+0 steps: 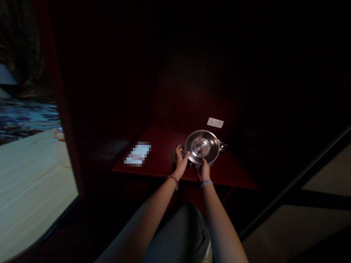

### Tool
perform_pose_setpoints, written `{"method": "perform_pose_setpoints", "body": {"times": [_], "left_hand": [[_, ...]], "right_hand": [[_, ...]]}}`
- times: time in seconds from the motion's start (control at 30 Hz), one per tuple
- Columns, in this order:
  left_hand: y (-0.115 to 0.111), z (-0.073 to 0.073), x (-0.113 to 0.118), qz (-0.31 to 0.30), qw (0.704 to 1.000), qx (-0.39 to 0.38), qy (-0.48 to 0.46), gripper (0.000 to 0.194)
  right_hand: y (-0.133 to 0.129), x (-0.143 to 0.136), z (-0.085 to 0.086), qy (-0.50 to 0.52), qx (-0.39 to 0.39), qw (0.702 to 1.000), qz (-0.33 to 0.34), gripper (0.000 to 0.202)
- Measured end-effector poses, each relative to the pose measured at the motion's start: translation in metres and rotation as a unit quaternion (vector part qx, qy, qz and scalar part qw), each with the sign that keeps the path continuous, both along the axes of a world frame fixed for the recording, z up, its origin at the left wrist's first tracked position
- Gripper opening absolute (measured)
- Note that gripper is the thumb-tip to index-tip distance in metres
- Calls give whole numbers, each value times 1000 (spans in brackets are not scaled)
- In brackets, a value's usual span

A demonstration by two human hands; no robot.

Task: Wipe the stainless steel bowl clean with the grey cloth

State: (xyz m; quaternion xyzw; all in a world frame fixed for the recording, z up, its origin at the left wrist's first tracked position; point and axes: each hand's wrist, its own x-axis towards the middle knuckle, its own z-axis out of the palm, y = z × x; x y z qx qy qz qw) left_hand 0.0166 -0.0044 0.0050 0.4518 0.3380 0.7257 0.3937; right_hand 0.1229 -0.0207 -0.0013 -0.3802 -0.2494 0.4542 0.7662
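A shiny stainless steel bowl (202, 146) is at the middle of the view, its open side facing me, over a dark red shelf (161, 160). My left hand (181, 162) grips its left side, thumb at the rim and fingers around the outside. At the near edge, my right hand (204, 171) has its thumb on the rim; its other fingers are mostly hidden beneath. A shiny metal part (223, 146) shows just past the bowl's right side; I cannot tell whether it is joined to the bowl. Dark, thin shapes show under the near rim.
A white socket plate (215, 122) is on the back wall behind the bowl. A blurred-out pale rectangle (138, 154) lies on the shelf's left. Dark panels enclose both sides. Beyond the left panel stands a light wooden tabletop (33, 182) with a round container (61, 146).
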Motion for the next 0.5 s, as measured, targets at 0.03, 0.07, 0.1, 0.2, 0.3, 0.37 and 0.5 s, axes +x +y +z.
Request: {"method": "perform_pose_setpoints", "body": {"times": [0.03,0.07,0.1,0.2,0.3,0.37,0.5], "left_hand": [[-1,0,0,26,999,2,35,64],[-2,1,0,45,996,1,75,65],[-4,1,0,52,992,1,115,64],[-9,1,0,-4,974,34,222,51],[-10,1,1,-80,952,65,289,43],[-10,0,1,-105,941,57,317,49],[-8,-2,0,-151,920,71,354,61]], "right_hand": [[2,0,-2,-17,7,999,-29,24],[3,1,-4,-42,11,997,-59,28],[5,1,-6,-72,13,994,-87,33],[8,1,-9,-168,33,972,-159,42],[6,-2,-10,-257,96,946,-172,46],[3,-5,-10,-304,135,930,-158,49],[0,-10,-12,-375,170,894,-176,56]]}}
